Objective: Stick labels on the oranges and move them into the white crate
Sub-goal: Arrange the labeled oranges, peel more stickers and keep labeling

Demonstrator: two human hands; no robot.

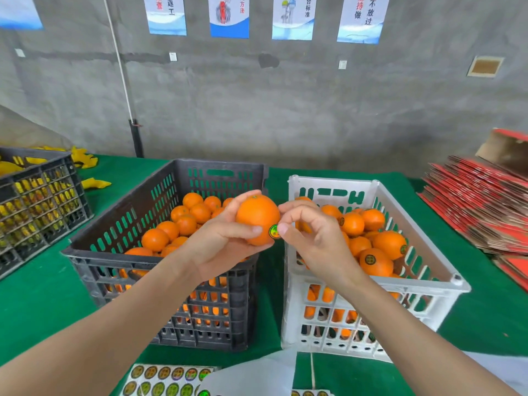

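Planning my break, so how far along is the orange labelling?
Done: the white crate holds a pile of labelled oranges. In hand: the left hand grips an orange while the right hand pinches a label against it. Left: that orange has to go into the white crate, and the black crate holds many oranges; a sticker sheet lies in front.

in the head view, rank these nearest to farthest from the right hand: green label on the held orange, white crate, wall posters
1. green label, at the right hand's thumb tip, on the held orange
2. white crate, directly below that hand
3. wall posters, far back, up high
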